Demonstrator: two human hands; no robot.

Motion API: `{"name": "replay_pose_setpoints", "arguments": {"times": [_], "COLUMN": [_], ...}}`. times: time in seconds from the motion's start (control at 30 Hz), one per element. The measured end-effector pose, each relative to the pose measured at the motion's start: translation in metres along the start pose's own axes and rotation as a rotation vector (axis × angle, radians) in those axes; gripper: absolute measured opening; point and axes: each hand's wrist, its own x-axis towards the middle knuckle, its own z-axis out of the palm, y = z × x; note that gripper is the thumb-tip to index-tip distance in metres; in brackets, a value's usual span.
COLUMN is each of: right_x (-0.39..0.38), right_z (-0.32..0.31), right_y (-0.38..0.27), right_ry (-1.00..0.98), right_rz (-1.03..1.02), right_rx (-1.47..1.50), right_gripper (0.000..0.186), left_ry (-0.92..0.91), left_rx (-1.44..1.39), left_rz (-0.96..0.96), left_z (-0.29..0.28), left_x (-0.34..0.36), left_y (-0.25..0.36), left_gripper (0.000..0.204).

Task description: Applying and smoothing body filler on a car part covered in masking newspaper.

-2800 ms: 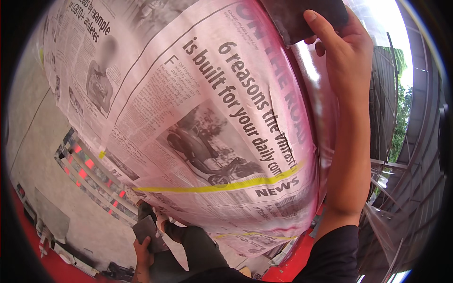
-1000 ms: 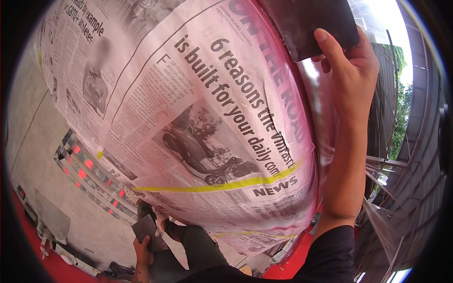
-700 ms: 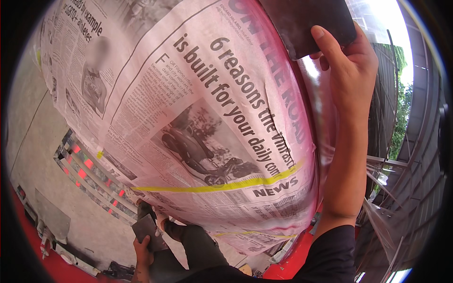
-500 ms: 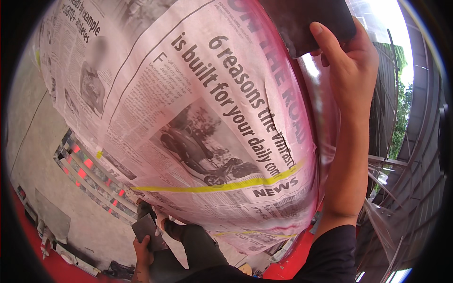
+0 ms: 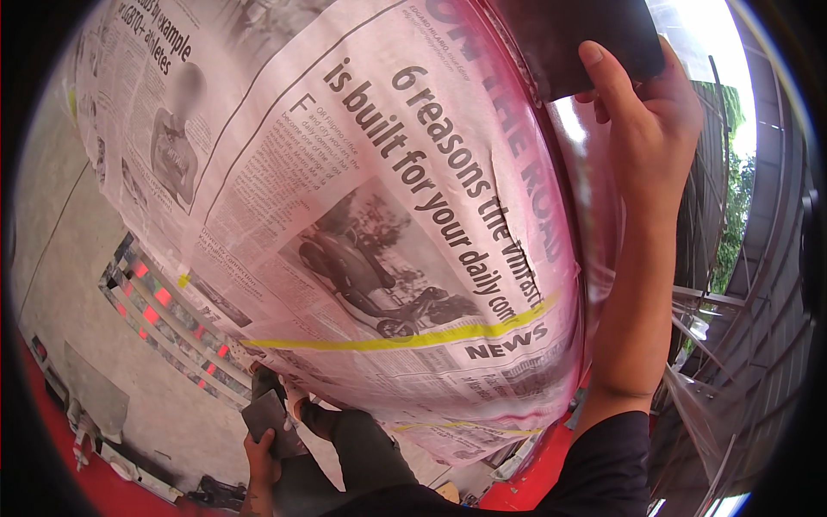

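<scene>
At the upper right, my right hand (image 5: 650, 129) pinches a dark sandpaper sheet (image 5: 590, 43) between thumb and fingers. The sheet lies on or just over the edge of a glossy red panel (image 5: 573, 181); whether it touches cannot be made out. Sheets of newspaper (image 5: 267, 207), tinted pink, cover the large curved surface in front of me. Yellow tape (image 5: 396, 339) runs across the paper. Low down by my leg, my left hand (image 5: 263, 461) holds a second dark sheet (image 5: 271, 422), also like sandpaper, its fingers closed on the edge.
Below the papered surface lies a concrete floor (image 5: 60, 250) with a slatted, red-spotted rack or grate (image 5: 159, 306). Red flooring (image 5: 121, 495) and tools are at the lower left. Clear plastic sheeting (image 5: 698, 414) and metal framing (image 5: 758, 362) stand to the right.
My right hand and its sheet have shifted slightly to the right. The papered surface also sits a little further right in view. The left hand stays where it was.
</scene>
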Motion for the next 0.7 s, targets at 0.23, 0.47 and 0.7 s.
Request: {"name": "replay_pose_setpoints", "arguments": {"times": [0.23, 0.47, 0.7], "right_x": [0.002, 0.004, -0.001], "right_z": [0.001, 0.003, 0.007], "right_y": [-0.002, 0.003, -0.002], "right_ry": [-0.042, -0.068, -0.007], "right_rz": [0.087, 0.106, 0.030], "right_rx": [0.046, 0.099, -0.015], "right_gripper": [0.030, 0.030, 0.029], "left_ry": [-0.011, 0.009, -0.001], "left_rx": [-0.008, 0.010, 0.001], "left_rz": [-0.003, 0.007, -0.005], "left_z": [0.002, 0.000, 0.000], "left_x": [0.001, 0.000, 0.001], "left_y": [-0.001, 0.000, -0.001], "left_gripper": [0.033, 0.034, 0.034]}}
